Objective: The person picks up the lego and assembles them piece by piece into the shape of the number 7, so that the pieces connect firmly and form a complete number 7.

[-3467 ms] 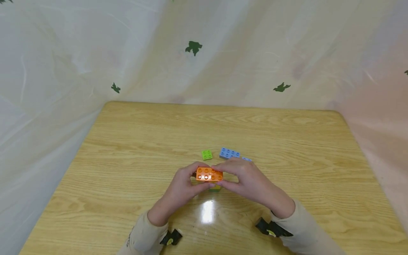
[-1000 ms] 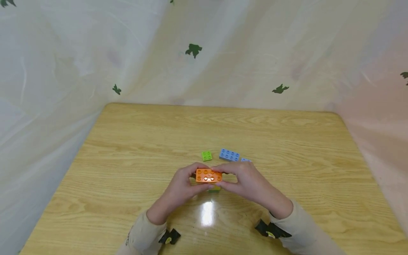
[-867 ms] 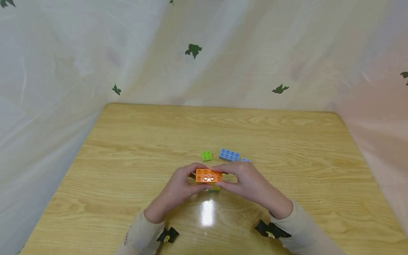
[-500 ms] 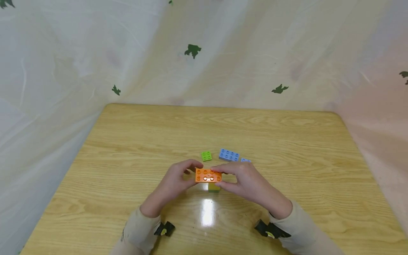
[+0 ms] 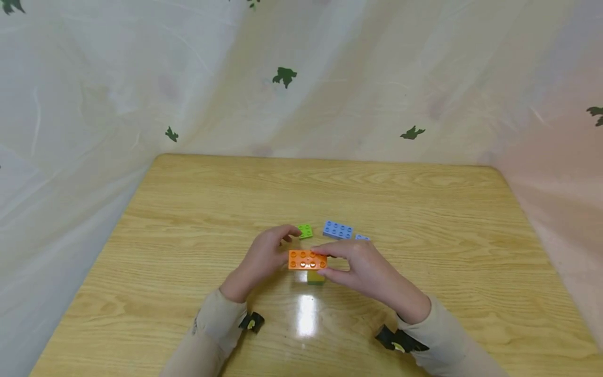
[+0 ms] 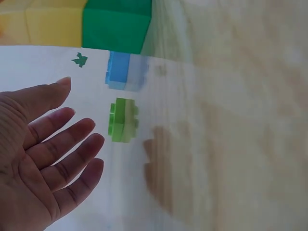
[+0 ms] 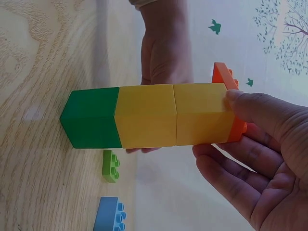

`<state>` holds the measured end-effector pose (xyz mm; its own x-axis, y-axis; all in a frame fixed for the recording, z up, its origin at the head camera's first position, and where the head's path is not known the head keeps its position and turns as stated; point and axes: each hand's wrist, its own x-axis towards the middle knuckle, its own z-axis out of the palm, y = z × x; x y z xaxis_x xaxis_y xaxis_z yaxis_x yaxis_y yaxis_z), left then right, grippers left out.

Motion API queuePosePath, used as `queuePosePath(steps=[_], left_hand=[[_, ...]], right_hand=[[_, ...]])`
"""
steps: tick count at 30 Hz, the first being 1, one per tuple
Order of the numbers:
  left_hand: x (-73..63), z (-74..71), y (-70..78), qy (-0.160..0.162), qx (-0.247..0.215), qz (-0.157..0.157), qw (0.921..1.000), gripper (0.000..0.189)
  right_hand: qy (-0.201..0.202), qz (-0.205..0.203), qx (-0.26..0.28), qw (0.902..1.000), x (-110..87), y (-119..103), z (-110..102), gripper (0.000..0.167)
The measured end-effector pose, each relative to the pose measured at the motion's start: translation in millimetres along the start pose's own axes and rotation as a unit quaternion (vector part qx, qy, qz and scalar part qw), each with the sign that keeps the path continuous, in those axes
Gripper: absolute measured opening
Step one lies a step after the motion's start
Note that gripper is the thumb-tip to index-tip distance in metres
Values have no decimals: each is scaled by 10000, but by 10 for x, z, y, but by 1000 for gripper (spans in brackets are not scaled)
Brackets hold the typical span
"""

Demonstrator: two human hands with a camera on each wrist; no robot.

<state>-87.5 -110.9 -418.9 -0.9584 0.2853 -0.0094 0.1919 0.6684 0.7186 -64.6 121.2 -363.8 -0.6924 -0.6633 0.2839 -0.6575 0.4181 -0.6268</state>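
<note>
This looks like a curtained-off booth, with pale hangings (image 5: 348,104) bearing green shapes (image 5: 285,76) around a wood-grain table (image 5: 226,193).

The brick stack (image 5: 308,260) is positioned between the left hand (image 5: 264,254) and the right hand (image 5: 369,267). Behind it on the table (image 5: 226,193), left to right: four-stud brick (image 5: 307,230), eight-stud brick (image 5: 337,229), third brick (image 5: 362,237).

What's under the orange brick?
Under the orange brick are two yellow blocks, then a green block at the bottom, as the right wrist view shows. The places where they join are covered, so I can't see what's inside there.
</note>
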Motion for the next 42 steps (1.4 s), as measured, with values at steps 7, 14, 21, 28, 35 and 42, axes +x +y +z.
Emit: queuePosePath(steps=[7,14,21,28,35,42], left_hand=[[157,24,-39,4,-43,-45,10000,36],[249,19,-67,-79,17,-131,9999,35],[320,13,-65,-150,366,15,9992,39],[389,52,-64,-224,793,81,9966,42],[431,60,-42,-374,992,41,9944,44],[446,50,-17,-460,1347,59,9898,46]], right_hand=[[34,-50,-18,10000,-2,14,6,33],[44,-92,0,9999,0,28,20,32],[40,-95,14,9999,1,35,24,32],[79,-159,19,9998,-1,37,28,32],[59,-146,70,9999,2,36,31,32],[9,-90,104,9999,3,24,32,33]])
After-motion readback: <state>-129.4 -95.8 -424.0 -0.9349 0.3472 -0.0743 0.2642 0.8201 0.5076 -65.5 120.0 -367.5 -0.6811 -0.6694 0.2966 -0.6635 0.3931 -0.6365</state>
